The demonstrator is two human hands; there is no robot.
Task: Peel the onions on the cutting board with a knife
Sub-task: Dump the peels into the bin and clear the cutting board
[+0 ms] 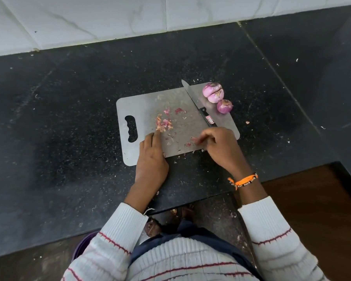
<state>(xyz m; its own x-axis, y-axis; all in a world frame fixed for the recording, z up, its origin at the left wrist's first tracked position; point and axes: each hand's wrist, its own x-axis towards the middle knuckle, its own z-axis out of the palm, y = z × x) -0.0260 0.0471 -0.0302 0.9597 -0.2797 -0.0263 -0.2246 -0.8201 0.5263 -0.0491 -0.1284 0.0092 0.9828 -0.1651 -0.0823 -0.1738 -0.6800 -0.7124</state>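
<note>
A grey cutting board (146, 106) lies on the black counter. Three peeled purple onions (216, 95) sit together at its far right corner. A black-handled knife (199, 104) lies free on the board just left of them, tip pointing away from me. My left hand (152, 157) rests on the board's near edge, its straight forefinger touching a small heap of onion skins (163, 124). My right hand (217, 145) hovers over the near right part of the board, its fingertips pinching at small scraps of skin (193, 139).
The black stone counter (69, 118) carries scattered skin flakes around the board. A white tiled wall (109, 21) runs along the back. The counter's near edge drops to a brown floor at the right, and a purple bin rim (83, 246) shows below left.
</note>
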